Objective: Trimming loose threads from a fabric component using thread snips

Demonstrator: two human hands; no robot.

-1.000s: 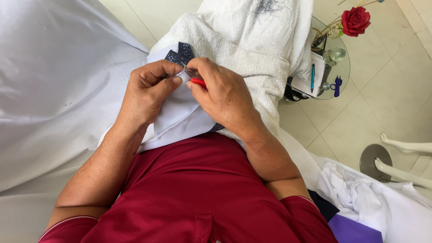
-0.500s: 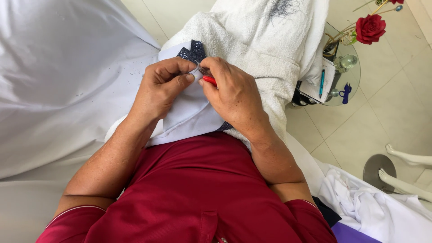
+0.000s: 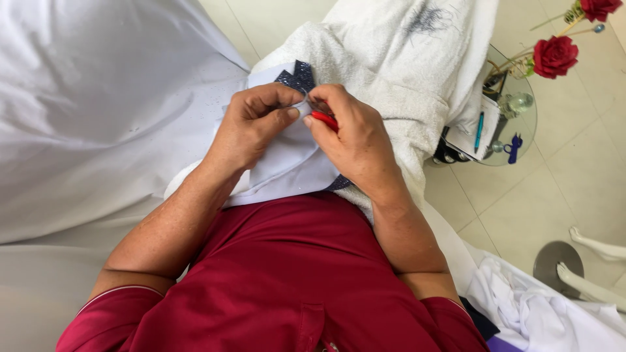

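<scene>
Over a white towel [image 3: 391,58], left hand [image 3: 251,127] pinched white fabric [image 3: 287,166]; right hand [image 3: 355,140] gripped a red-handled tool [image 3: 324,120].

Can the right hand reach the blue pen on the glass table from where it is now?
Probably yes. The right hand is busy holding a small red tool at the white fabric, but only the white towel lies between it and the blue pen.
</scene>
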